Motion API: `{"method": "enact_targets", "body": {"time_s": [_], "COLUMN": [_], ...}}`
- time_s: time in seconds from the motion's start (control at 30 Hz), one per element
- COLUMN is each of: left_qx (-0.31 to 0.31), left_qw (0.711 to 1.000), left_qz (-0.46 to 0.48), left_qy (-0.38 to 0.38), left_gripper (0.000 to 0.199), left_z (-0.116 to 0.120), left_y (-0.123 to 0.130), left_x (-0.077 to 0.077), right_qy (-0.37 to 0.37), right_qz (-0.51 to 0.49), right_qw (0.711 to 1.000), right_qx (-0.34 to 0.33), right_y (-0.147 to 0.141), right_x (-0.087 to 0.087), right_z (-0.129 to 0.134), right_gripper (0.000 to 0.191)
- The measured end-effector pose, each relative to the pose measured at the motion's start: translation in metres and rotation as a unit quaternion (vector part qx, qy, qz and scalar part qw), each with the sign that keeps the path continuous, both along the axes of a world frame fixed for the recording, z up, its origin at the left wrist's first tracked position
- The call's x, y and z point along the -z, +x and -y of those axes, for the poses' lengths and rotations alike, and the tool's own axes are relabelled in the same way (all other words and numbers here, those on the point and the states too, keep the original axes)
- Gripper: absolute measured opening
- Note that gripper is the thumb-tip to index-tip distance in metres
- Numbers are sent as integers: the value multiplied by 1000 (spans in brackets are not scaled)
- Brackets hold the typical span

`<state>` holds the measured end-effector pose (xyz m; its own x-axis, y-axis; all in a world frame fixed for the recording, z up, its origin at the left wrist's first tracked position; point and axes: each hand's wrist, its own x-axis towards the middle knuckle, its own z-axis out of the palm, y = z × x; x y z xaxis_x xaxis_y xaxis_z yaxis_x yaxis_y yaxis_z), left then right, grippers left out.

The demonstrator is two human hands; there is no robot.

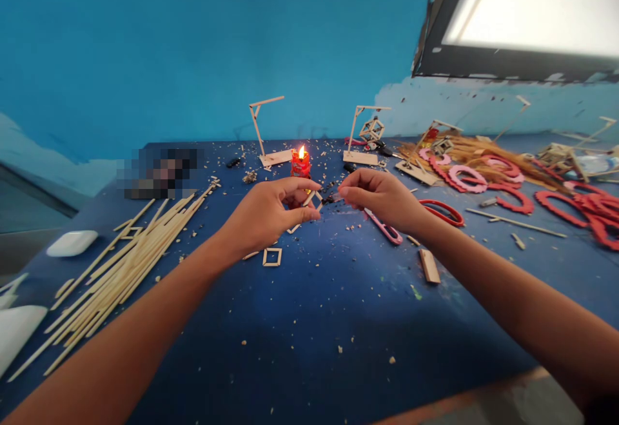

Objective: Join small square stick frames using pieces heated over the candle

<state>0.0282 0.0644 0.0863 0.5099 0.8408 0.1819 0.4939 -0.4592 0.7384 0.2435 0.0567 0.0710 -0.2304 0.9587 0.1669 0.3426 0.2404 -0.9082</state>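
My left hand (275,212) pinches a small square frame of wooden sticks (316,199) between thumb and fingers, tilted on its corner. Facing it, my right hand (374,194) is closed on a short translucent stick (337,197) whose dark tip meets or nearly meets the frame's right side. Just behind my left fingers burns a red candle (300,164). Another small stick square (272,257) lies flat on the blue table (290,328), nearer to me. Pink-handled scissors (387,228) rest below my right hand, partly hidden by it.
At left lies a bundle of thin wooden sticks (130,270) beside a white case (72,243). Small wooden stands (362,157) line the wall, one with a hanging stick cube (372,129). Red scalloped rings (565,209) pile up at right. A wood block (429,266) lies near my right forearm.
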Motion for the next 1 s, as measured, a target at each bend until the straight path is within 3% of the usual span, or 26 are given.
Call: {"method": "enact_targets", "body": {"time_s": [0.13, 0.57, 1.0], "left_qx": [-2, -5, -2], "left_qw": [1000, 1000, 1000], "left_qz": [-1, -8, -9], "left_qy": [5, 10, 14], "left_gripper": [40, 38, 39], "left_z": [1, 2, 1], "left_y": [0, 1, 0], "left_x": [-1, -2, -2], "right_qy": [-12, 8, -14], "right_qz": [-7, 32, 21], "right_qw": [999, 999, 999], "right_qx": [-35, 11, -24], "right_y": [-1, -3, -4], "right_x": [-1, -6, -9], "right_z": [0, 0, 0], "right_gripper": [16, 16, 16]}}
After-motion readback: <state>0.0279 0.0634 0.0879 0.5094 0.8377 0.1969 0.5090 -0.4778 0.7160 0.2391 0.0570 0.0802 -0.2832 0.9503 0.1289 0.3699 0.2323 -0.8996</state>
